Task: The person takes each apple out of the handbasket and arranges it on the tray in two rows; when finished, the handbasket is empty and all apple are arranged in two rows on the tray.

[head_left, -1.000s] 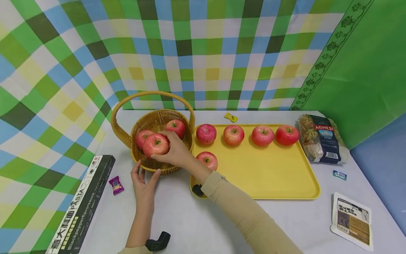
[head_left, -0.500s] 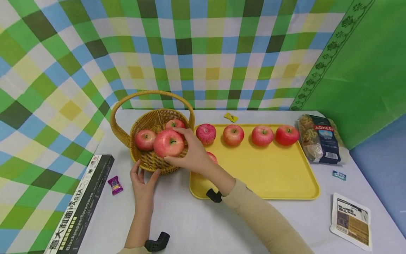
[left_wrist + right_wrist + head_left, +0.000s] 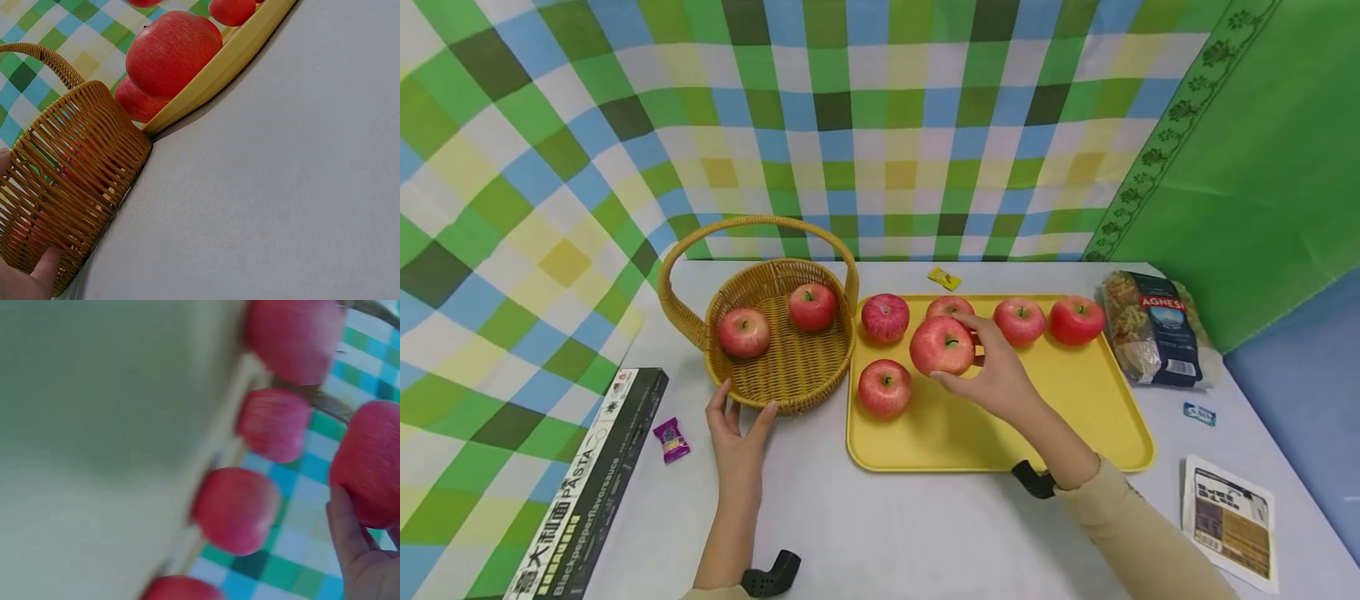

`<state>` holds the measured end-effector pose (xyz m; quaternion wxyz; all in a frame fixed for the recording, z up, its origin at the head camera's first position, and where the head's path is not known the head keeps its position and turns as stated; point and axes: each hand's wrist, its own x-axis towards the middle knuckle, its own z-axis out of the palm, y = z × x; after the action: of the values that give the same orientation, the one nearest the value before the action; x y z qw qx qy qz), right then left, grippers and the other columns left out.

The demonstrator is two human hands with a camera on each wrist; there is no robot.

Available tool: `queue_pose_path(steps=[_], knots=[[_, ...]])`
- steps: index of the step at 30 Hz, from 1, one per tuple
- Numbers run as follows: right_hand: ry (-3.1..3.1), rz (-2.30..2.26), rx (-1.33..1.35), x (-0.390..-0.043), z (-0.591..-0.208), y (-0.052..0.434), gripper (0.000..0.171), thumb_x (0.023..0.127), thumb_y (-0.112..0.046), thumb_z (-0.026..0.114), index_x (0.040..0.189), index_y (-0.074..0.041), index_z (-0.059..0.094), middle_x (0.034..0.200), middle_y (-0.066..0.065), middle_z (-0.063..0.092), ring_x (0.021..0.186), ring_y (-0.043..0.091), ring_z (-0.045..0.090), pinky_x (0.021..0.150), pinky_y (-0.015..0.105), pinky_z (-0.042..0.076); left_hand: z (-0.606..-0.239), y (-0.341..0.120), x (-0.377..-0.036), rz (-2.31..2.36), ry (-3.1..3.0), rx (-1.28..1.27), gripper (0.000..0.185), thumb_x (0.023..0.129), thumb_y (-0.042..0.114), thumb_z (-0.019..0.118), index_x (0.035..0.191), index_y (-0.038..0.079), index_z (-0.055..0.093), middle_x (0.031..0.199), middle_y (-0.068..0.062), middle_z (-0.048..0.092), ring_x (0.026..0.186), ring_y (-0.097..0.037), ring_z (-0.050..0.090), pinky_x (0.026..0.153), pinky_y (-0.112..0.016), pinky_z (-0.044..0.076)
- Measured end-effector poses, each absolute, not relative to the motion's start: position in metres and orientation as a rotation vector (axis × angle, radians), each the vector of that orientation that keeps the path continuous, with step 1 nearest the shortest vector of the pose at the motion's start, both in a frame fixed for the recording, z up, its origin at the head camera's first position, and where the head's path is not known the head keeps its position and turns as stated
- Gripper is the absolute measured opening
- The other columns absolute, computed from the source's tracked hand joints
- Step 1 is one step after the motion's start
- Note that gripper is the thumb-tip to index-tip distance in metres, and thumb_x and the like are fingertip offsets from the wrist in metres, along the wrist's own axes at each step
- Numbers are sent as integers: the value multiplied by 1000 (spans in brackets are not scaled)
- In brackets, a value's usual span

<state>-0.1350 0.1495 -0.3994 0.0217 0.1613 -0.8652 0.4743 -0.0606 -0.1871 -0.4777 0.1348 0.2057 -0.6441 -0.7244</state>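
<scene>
My right hand (image 3: pixel 996 375) holds a red apple (image 3: pixel 942 346) between thumb and fingers, over the yellow tray (image 3: pixel 1022 417). In the right wrist view the same apple (image 3: pixel 373 465) sits at the fingertips. To the left stands a round wicker basket (image 3: pixel 797 362) with a tall handle, bearing two apples, one at its left (image 3: pixel 743 332) and one at its back right (image 3: pixel 812 307). My left hand (image 3: pixel 741 442) rests spread fingers and thumb against the basket's front wall. The left wrist view shows the thumb (image 3: pixel 47 269) on the outside of the wicker.
Along the tray's back edge several apples (image 3: pixel 1019 322) stand in a row; another apple (image 3: pixel 885 389) lies at its left. A pasta bag (image 3: pixel 1157 329) and a white packet (image 3: pixel 1228 521) are at the right, a long dark box (image 3: pixel 591 483) and purple sweet (image 3: pixel 672 440) at the left.
My right hand has lifted an apple out of the basket and carried it rightward over the tray. Two apples stay in the basket, and my left hand keeps its place.
</scene>
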Motion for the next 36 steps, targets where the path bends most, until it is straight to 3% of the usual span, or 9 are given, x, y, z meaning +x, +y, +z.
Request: queue_pose_path(steps=[10,25,36], knots=[[-2918,1262,458,-134,-443,176,77,72,-40,84,133,-11,45,122,5,51,108,22,50,93,45,50,-477,-186,-61,-2114,-1834,583,78,85,19,76,146,23,27,156,5,17,144,-17,18,114,-37,27],[-2989,1222,421,-135,-452,177,83,73,-39,84,138,-8,42,130,13,49,117,30,49,100,51,44,-476,-187,-59,-2094,-1883,608,79,84,26,76,146,27,27,157,7,14,145,-15,16,111,-34,31],[-3017,1207,414,-133,-449,177,87,75,-41,82,142,-7,37,135,14,46,121,31,47,103,51,41,-473,-186,-58,-2118,-1863,573,79,87,19,74,147,23,24,157,5,13,145,-16,15,113,-34,27]])
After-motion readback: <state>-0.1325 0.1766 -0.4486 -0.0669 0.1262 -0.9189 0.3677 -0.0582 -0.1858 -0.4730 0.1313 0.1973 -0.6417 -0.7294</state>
